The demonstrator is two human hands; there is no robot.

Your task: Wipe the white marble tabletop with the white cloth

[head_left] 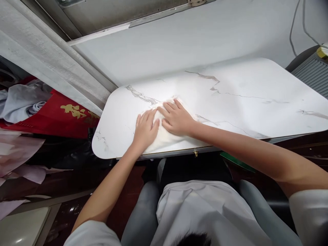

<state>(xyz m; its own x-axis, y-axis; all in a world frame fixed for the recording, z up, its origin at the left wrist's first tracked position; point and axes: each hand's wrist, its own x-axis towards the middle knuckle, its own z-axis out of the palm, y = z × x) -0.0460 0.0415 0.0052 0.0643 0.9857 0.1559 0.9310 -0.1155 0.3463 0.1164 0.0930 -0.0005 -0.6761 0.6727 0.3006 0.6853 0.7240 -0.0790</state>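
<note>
A soft white cloth lies on the white marble-patterned tabletop, close to its front edge. My left hand rests palm down on the cloth's left part, fingers stretched out and pointing away from me. On the upper right part of the cloth lies my right hand, flat with its fingers spread toward the left. The two hands nearly meet at the fingertips. Much of the cloth is hidden under them, and its exact kind and folds are hard to make out.
A small gold knob sits under the table's front edge. To the left are a red bag with gold characters and grey fabric. Pale pink sheets hang below it. A wall borders the back; a grey ribbed object stands right.
</note>
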